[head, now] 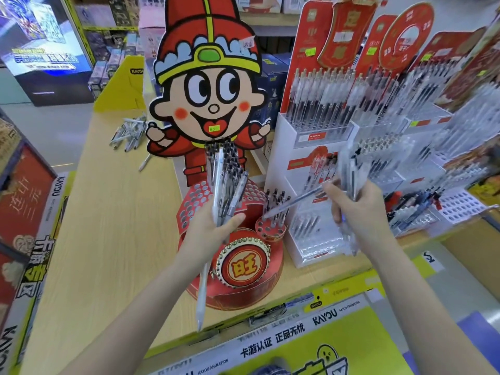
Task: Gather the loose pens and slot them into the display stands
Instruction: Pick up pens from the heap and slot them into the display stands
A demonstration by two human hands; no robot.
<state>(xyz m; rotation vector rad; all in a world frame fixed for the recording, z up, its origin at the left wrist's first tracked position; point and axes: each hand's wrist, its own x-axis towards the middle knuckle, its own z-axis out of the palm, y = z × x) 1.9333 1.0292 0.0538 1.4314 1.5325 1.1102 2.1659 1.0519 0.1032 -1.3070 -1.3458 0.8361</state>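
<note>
My left hand (pixel 213 226) grips a bunch of pens (pixel 224 182) upright over the red drum-shaped display stand (pixel 238 269) with the cartoon figure. My right hand (pixel 357 209) holds a second bunch of clear pens (pixel 351 169) and pinches a single pen (pixel 295 201) that slants down to the left, its tip at the small round red holder (pixel 270 228) with holes. A few dark pens stand in that holder. A pile of loose pens (pixel 130 133) lies far back on the wooden counter (pixel 108 226).
White tiered stands (pixel 311 147) full of pens with red header cards fill the right side. A perforated white tray (pixel 460 207) sits at far right. Yellow card boxes edge the counter front and left. One stray pen (pixel 144 162) lies by the cartoon cutout (pixel 211 85).
</note>
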